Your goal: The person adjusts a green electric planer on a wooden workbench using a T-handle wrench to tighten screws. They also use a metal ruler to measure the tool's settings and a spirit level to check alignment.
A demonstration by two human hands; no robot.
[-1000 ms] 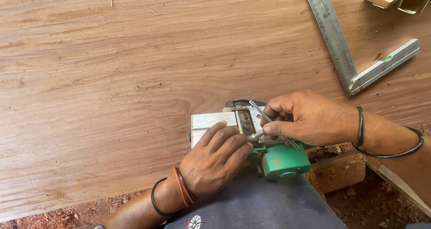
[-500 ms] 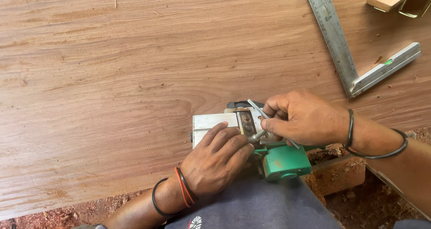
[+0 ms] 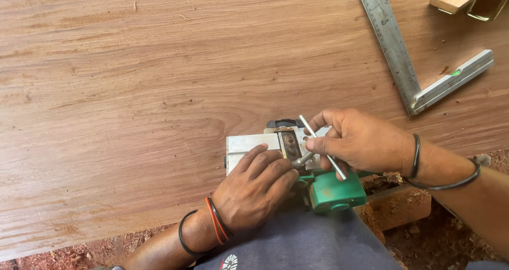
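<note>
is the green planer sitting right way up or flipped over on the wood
Flipped over. The green planer's flat metal sole faces up, with the cutter drum exposed; the left hand presses the sole while the right hand works a T-handled wrench there.

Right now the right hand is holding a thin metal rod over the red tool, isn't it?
Not quite: the tool is green, not red. The head view shows the right hand holding the thin metal rod over it.

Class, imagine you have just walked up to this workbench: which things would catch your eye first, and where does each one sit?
First, the two hands at the near edge of the wooden board: the left hand presses on an upturned green power planer, while the right hand grips a metal T-handled wrench set against it. At the far right lies a steel try square.
</note>
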